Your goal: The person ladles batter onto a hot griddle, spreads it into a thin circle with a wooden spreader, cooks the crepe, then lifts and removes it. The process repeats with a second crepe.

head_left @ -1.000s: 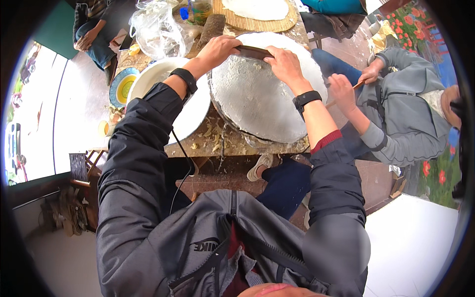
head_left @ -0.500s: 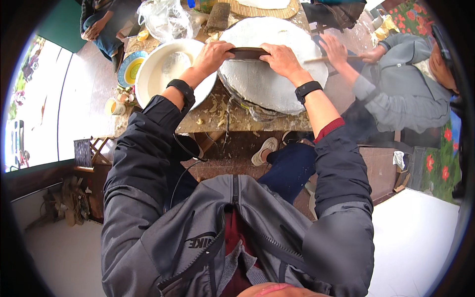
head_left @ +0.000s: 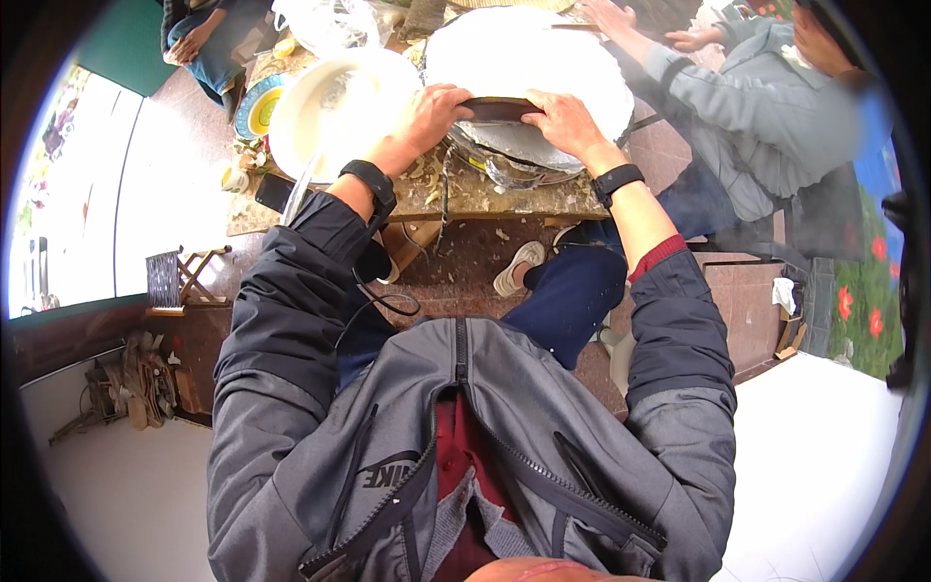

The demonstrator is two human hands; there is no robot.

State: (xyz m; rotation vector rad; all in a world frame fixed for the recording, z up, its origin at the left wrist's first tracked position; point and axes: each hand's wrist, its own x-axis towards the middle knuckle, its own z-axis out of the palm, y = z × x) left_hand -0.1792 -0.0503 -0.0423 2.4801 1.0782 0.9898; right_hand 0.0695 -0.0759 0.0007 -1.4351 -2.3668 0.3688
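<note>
My left hand [head_left: 433, 118] and my right hand [head_left: 569, 122] grip the two ends of a dark, slightly curved scraper [head_left: 498, 109] between them. It rests at the near edge of a white layer [head_left: 524, 63], which looks like batter and covers a large round griddle [head_left: 485, 166]. Left of the griddle, close to my left hand, stands a big pale basin [head_left: 283, 136] with whitish liquid in it. A shiny handle [head_left: 297, 197] leans out over the basin's near side.
A co-worker's hand [head_left: 609, 17] is at the griddle's far right, beside a thin stick [head_left: 543, 26]. Shavings litter the wooden table [head_left: 407, 206]. A yellow-and-blue bowl [head_left: 248, 102], a dark phone [head_left: 274, 192] and plastic bags [head_left: 330, 24] lie around the basin.
The scraper, in both my hands, has moved toward me to the griddle's near edge. The co-worker's hand and stick have shifted to the far side of the griddle. The view has shifted.
</note>
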